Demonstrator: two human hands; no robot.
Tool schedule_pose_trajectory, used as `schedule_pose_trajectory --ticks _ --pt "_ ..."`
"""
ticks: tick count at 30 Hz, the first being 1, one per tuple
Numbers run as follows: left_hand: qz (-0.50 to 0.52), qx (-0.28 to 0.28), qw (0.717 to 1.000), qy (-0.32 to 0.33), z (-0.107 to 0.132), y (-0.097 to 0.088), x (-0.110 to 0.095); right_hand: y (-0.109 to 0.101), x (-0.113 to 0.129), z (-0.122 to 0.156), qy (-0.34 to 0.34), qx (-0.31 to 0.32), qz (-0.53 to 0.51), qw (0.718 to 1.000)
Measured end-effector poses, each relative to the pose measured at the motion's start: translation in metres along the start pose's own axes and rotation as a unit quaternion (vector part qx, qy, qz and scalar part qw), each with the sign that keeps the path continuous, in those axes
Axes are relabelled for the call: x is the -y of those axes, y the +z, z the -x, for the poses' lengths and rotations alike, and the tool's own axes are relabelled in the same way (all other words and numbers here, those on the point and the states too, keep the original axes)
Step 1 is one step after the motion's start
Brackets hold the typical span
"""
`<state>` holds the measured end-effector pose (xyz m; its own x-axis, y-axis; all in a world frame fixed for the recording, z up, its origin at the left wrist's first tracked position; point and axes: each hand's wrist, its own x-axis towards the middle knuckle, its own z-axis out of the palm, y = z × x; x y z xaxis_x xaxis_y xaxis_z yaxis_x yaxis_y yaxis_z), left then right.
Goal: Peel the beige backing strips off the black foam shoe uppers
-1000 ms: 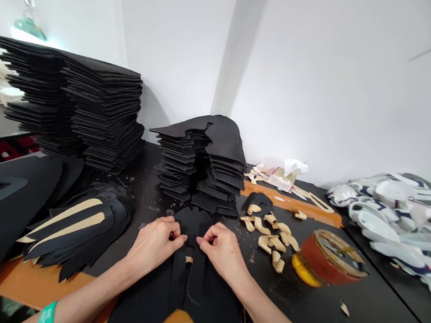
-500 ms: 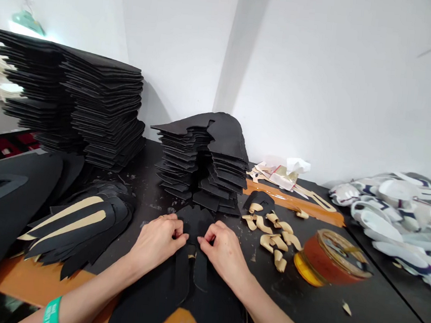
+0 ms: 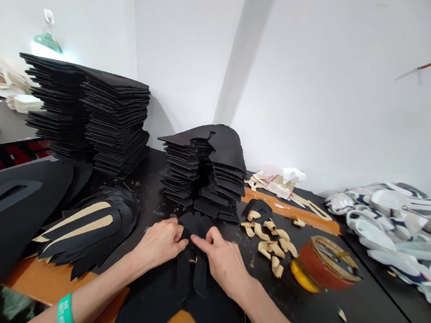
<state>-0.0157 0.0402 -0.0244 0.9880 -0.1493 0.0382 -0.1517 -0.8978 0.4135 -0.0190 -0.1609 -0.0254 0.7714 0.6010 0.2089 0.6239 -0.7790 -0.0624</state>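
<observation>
A dark slit piece of black sheet material (image 3: pixel 196 223) lies on a larger black cut panel (image 3: pixel 149 297) in front of me. My left hand (image 3: pixel 162 242) is closed at the piece's left edge, thumb and curled fingers pinching it. From the other side my right hand (image 3: pixel 224 261) is closed too, fingers bent, with its thumb tip pressing near the middle of the slit. Two narrow black strips (image 3: pixel 200 277) hang from the piece toward me. Between them a small tan spot shows. What lies under the fingertips is hidden.
Stacks of black cut panels stand behind (image 3: pixel 227 152) and at left (image 3: pixel 118 101). Black strips with tan backing (image 3: pixel 83 225) lie left. Curled tan peelings (image 3: pixel 275 248), a jar of amber liquid (image 3: pixel 323 266) and white shoe parts (image 3: pixel 396 219) are at right.
The view has shifted slightly, so things sit a little lower. My right thumb has moved left, closer to my left thumb, over the slit of the black piece.
</observation>
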Motion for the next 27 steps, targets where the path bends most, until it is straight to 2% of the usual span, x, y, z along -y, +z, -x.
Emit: schedule_pose_trajectory --ticks 3,6,10,14,16,19,22,27 --pt "0.027 0.000 1.000 0.002 0.002 -0.001 0.003 -0.006 -0.004 0.005 -0.075 0.036 0.064 0.994" --pt "0.050 0.002 0.999 0.021 0.005 -0.005 0.007 -0.012 -0.014 0.016 -0.065 0.032 0.072 0.995" --pt "0.083 0.024 0.994 0.073 0.006 -0.013 0.006 -0.015 -0.021 0.043 -0.025 -0.010 0.006 1.000" --pt "0.142 0.049 0.976 0.159 -0.007 -0.013 -0.004 -0.010 -0.001 0.059 -0.062 -0.045 -0.090 0.993" --pt "0.194 0.097 0.959 0.180 -0.018 -0.006 -0.007 -0.006 0.012 0.056 -0.077 -0.063 -0.100 0.990" --pt "0.236 0.150 0.944 0.176 -0.032 0.007 -0.002 0.003 0.020 0.044 -0.045 -0.107 -0.108 0.987" --pt "0.259 0.160 0.935 0.180 -0.037 0.014 0.006 0.012 0.017 0.032 -0.016 -0.140 -0.119 0.983" --pt "0.286 0.166 0.921 0.204 -0.032 0.011 0.010 0.018 0.015 0.027 -0.022 -0.171 -0.110 0.979"
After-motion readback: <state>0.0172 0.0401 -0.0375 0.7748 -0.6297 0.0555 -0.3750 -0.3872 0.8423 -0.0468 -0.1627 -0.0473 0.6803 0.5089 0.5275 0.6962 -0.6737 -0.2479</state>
